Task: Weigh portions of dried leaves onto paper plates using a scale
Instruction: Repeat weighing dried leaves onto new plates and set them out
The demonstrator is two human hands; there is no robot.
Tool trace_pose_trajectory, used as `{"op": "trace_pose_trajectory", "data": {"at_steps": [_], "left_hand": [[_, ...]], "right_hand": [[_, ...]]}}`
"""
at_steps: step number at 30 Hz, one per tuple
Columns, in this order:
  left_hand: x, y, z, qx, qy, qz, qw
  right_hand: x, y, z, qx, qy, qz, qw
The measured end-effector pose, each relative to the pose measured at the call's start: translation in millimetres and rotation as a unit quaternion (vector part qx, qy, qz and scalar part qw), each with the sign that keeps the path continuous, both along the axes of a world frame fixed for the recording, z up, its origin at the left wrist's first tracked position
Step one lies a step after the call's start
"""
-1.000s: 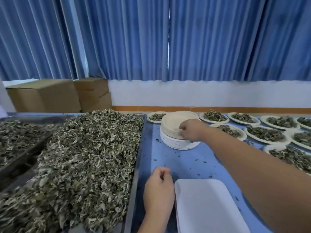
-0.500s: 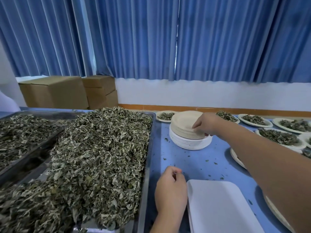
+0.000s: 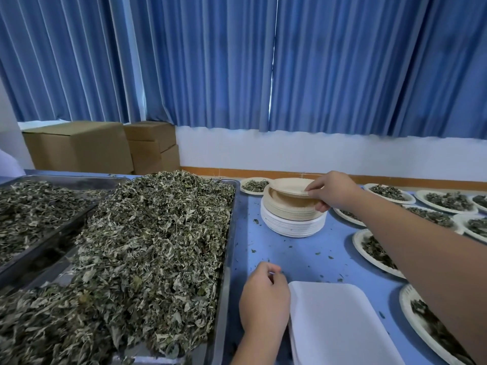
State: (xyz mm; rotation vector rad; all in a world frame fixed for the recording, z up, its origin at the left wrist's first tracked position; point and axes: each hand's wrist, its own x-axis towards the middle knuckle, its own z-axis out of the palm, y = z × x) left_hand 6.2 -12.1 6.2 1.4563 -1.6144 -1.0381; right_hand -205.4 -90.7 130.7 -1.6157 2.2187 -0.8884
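Observation:
A heap of dried leaves fills a metal tray on the left. A stack of paper plates, tan on top of white, stands on the blue table. My right hand pinches the rim of the top tan plate, lifted and tilted off the stack. My left hand lies loosely curled on the table, holding nothing, beside the white scale platform at the front.
Several paper plates with leaf portions cover the table's right side, one more sits behind the stack. A second tray of leaves lies far left. Cardboard boxes and blue curtains stand behind. Leaf crumbs dot the table.
My right hand has taken hold of the top tan plate and raised its edge off the stack. My left hand has stayed beside the scale.

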Motion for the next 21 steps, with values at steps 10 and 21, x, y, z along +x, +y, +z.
{"op": "trace_pose_trajectory", "data": {"at_steps": [10,21], "left_hand": [[0,-2,0,-0.002,0.003,-0.004,1.000],[0,-5,-2,-0.008,0.002,-0.006,1.000]], "right_hand": [[14,-7,12,0.039,0.192,0.036,0.980],[24,-14,-5,-0.158,-0.191,-0.062,0.967]]}}
